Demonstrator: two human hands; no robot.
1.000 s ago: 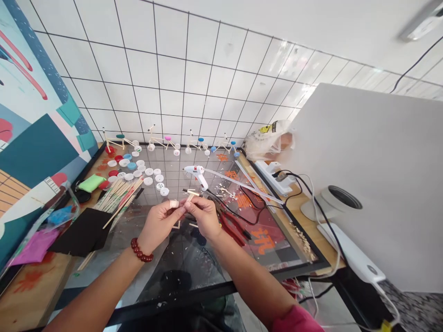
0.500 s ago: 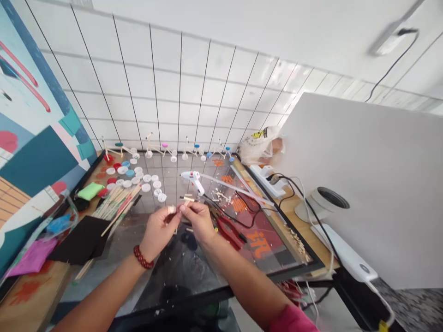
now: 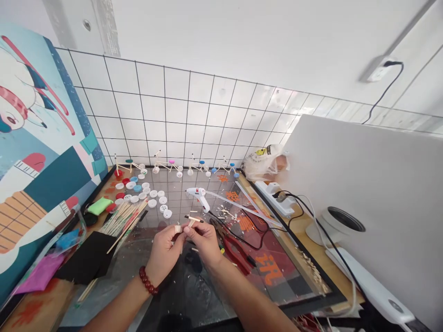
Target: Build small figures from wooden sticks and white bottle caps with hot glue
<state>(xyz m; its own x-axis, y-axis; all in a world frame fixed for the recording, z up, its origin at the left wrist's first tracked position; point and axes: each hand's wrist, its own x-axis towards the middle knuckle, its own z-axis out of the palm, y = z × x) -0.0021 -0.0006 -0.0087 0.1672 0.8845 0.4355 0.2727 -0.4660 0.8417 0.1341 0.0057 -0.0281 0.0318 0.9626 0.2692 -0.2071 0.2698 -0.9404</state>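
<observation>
My left hand (image 3: 164, 251), with a red bead bracelet at the wrist and a pale wrap on one finger, pinches a small wooden stick piece (image 3: 191, 223). My right hand (image 3: 206, 242) grips the same piece from the other side, thumb against it. Its short crossbar has black ends, and fingers hide the lower part. Just beyond the hands lies a white glue gun (image 3: 200, 198) with its cord trailing right. Red-handled pliers (image 3: 238, 253) rest beside my right forearm. Left of the glue gun are scattered bottle caps (image 3: 167, 214), mostly white.
Small stick-and-cap figures (image 3: 172, 162) line the back edge by a wire grid. At left lie a bundle of thin sticks (image 3: 126, 210), black sheets (image 3: 85, 260) and a green packet (image 3: 99, 205). A power strip (image 3: 277, 198) and a white cylinder (image 3: 321, 226) stand at right.
The view has tipped upward, so the table and hands sit lower in it. Both hands stay together on the stick piece, whose black-ended crossbar is tilted differently and shows more clearly.
</observation>
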